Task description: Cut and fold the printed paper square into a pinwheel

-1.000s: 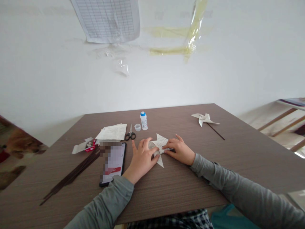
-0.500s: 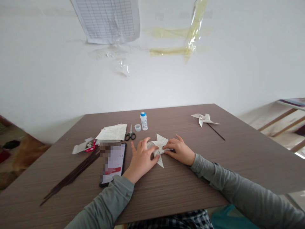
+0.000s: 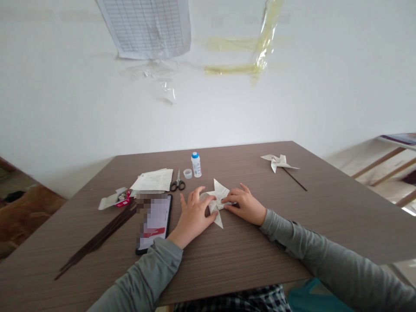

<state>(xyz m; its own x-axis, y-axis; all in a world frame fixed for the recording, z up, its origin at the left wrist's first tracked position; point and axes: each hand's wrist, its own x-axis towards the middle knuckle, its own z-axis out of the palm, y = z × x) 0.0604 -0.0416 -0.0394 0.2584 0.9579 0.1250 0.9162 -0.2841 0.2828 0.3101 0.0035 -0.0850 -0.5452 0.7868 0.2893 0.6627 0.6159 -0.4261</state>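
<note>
A paper pinwheel made from printed paper lies on the table in front of me, its pointed blades spread out. My left hand grips its left side between thumb and index finger, while the other fingers stick up apart. From the right, my right hand pinches another blade with thumb and fingertips. Parts of the pinwheel are hidden under my fingers. Beyond it stand a white glue bottle with a blue top and a small clear cap. Black-handled scissors lie left of these.
A phone lies by my left wrist. Left of it are dark thin sticks, a small open red-and-white box and a stack of printed paper. Another pinwheel on a dark stick lies at the back right. A wall rises behind the table.
The pinwheel's upper blade has shifted slightly upward. Both hands stay in almost the same place on the paper.
</note>
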